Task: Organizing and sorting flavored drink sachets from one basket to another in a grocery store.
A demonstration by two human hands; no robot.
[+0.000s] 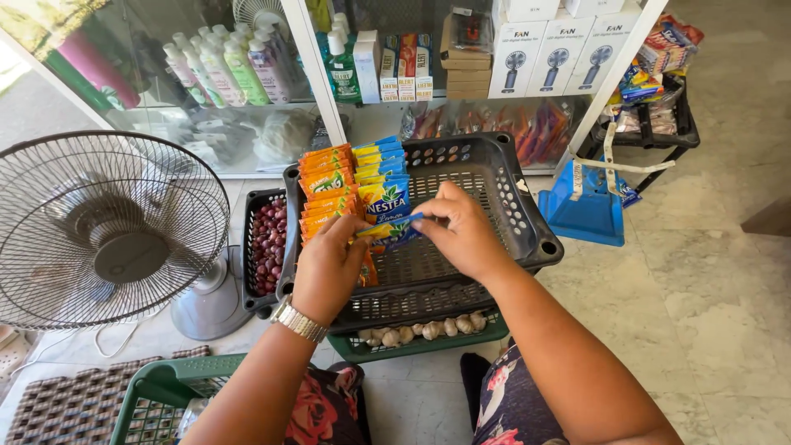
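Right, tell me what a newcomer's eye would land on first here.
First, the two hands at centre, left hand and right hand, both pinching one blue and yellow sachet over a dark plastic crate. Next, the rows of orange sachets standing in the crate's left part. Then the big grey floor fan at far left.

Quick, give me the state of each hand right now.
Left hand: closed on the orange sachets in the dark basket.
Right hand: pinching a blue and yellow sachet.

A grey standing fan (107, 231) at left; boxed fans (556, 58) and bottles (218, 70) shelved; blue dustpan (585, 210) right.
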